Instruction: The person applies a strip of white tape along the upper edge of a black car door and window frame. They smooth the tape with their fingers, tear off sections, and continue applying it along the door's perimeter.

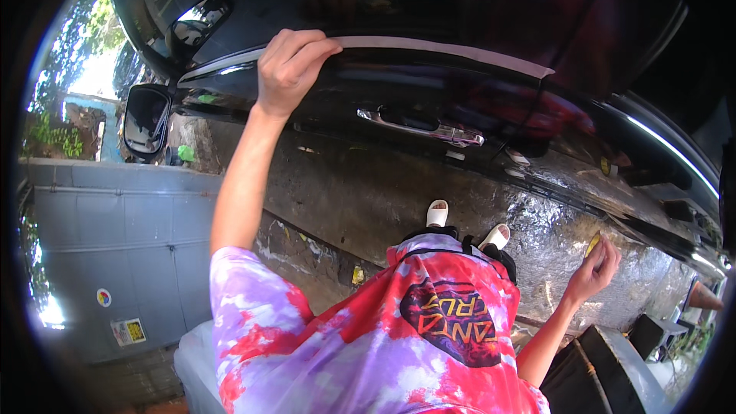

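A pale tape-like strip (452, 49) runs along the base of the side window on a black car door (345, 92). My left hand (290, 67) is at this strip, its fingers bent and pinched together over it, toward the wing mirror end. The strip's other end stops near the rear edge of the door. Low on the right, away from the car, my right hand (598, 270) is closed around a small yellow thing with a rounded edge (593, 243). Most of that thing is hidden by the fingers, and its kind does not show.
The wing mirror (147, 121) juts out at left, and a chrome door handle (422, 127) sits below the strip. Wet concrete ground (360, 184) lies under my feet in white slides. A grey metal gate (115, 238) stands at left; dark boxes (613, 368) are at lower right.
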Motion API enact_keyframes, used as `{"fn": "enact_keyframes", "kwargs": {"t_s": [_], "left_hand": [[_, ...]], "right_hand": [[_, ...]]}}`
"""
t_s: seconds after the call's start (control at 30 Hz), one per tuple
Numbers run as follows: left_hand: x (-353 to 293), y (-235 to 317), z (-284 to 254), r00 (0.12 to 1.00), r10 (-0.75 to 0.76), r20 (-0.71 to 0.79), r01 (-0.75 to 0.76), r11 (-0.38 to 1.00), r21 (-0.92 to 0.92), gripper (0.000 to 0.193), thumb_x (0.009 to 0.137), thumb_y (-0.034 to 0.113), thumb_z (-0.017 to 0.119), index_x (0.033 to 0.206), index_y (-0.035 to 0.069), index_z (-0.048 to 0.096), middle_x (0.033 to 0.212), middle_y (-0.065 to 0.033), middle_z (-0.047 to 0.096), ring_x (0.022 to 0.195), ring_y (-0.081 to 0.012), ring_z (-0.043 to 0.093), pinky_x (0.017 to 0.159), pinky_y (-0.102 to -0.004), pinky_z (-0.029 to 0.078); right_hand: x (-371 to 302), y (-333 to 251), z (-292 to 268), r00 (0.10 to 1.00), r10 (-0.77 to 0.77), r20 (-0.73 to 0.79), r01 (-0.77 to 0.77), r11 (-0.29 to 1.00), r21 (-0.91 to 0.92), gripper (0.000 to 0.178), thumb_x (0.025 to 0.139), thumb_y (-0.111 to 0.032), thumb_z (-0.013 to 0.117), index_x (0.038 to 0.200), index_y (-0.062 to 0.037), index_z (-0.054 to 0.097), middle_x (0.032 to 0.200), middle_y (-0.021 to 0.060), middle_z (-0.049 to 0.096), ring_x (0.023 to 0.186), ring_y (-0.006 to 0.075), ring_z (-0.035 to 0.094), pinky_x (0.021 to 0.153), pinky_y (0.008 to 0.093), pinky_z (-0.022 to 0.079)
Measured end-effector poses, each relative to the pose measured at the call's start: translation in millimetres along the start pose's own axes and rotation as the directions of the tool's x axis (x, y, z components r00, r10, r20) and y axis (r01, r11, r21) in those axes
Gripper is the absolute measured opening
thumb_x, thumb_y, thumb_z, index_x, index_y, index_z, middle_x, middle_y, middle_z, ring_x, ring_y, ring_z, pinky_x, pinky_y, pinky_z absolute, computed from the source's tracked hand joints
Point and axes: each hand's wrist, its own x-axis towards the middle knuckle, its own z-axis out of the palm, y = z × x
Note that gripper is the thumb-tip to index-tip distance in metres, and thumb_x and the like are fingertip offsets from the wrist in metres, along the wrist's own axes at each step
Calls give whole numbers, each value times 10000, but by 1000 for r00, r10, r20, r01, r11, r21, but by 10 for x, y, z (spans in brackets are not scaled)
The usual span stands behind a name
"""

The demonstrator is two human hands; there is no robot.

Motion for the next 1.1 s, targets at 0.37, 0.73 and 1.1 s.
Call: {"fn": "enact_keyframes", "kwargs": {"t_s": [0.37, 0.73, 1.1], "left_hand": [[-142, -81, 50, 997, 69, -23, -71, 992, -103, 354, 652, -113, 748, 946, 70, 824, 921, -66, 722, 825, -240, 682, 737, -348, 572], [523, 751, 681, 974, 13, -227, -77, 958, -275, 308, 655, -36, 819, 941, 76, 801, 905, -38, 711, 825, -230, 674, 714, -333, 559], [522, 992, 707, 957, -159, -242, 101, 966, -237, 296, 658, -46, 825, 924, 81, 792, 903, -30, 692, 824, -235, 658, 695, -347, 544]], "right_hand": [[-383, -518, 621, 992, 117, -45, -114, 992, 46, 138, 983, 32, 626, 1100, 18, 699, 1060, 114, 679, 990, 218, 642, 889, 323, 502], [-281, -427, 534, 987, 156, -42, -154, 987, 47, 150, 1021, -4, 595, 1135, 3, 692, 1080, 87, 659, 1003, 172, 624, 860, 280, 486], [-248, -209, 722, 967, 201, 159, -215, 973, 79, 139, 1010, -16, 610, 1110, -23, 707, 1071, 67, 668, 969, 151, 626, 803, 259, 484]]}}
